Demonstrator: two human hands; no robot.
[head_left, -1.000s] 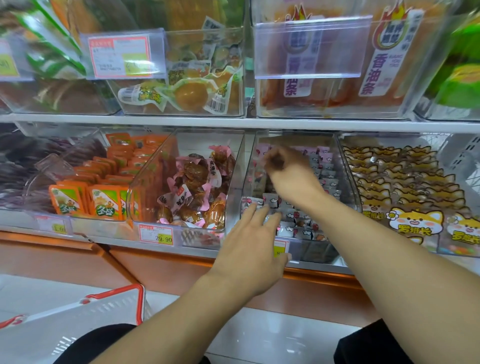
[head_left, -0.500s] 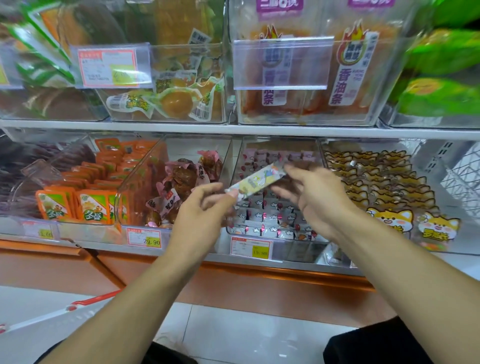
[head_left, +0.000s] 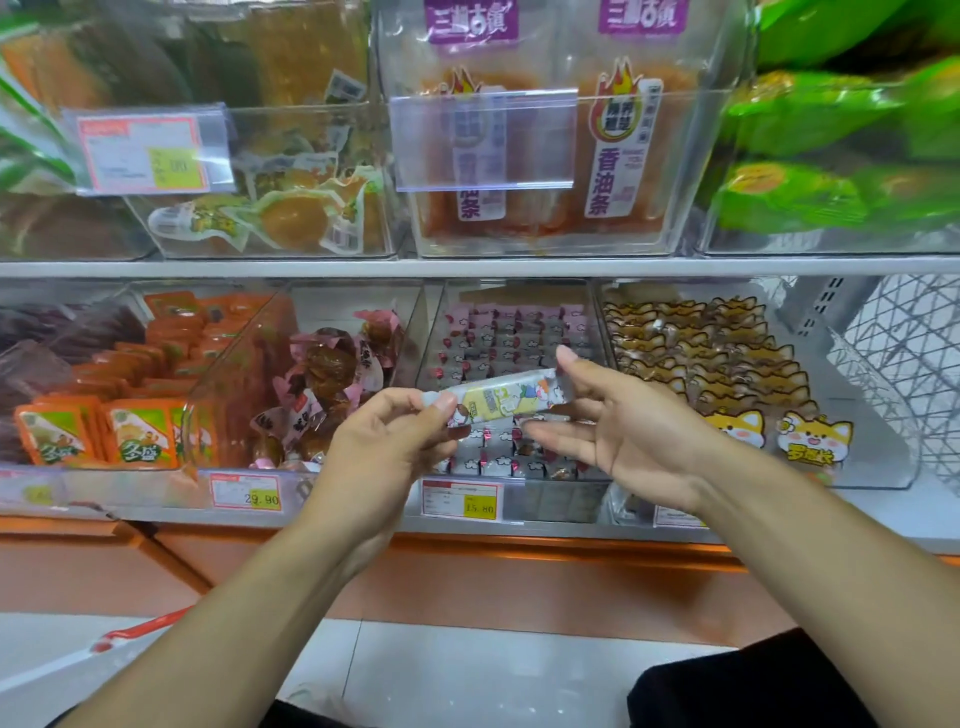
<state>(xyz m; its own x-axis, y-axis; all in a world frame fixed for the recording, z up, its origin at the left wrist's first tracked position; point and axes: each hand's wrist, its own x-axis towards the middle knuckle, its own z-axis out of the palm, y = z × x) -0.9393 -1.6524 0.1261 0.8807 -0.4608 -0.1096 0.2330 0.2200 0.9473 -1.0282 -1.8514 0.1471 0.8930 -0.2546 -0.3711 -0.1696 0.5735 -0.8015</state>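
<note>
A small white and yellow snack packet (head_left: 501, 399) is held level in front of the lower shelf. My left hand (head_left: 384, 447) pinches its left end between thumb and fingers. My right hand (head_left: 628, 421) holds its right end between thumb and forefinger, the other fingers stretched out below it. Behind the packet stands a clear bin (head_left: 592, 506) filled with rows of small pink and white wrapped snacks.
Clear bins line the lower shelf: orange packets (head_left: 137, 436), brown pieces in pink wrappers (head_left: 332, 374), cat-printed packets (head_left: 737, 415). The upper shelf (head_left: 467, 267) carries bins of larger bags. A red-edged white basket (head_left: 130, 631) sits low left on the floor.
My right hand drew a packet out of the pink-snack bin. My left hand came up from the bin's front edge and took the packet's left end. Both hands now hold it level.
</note>
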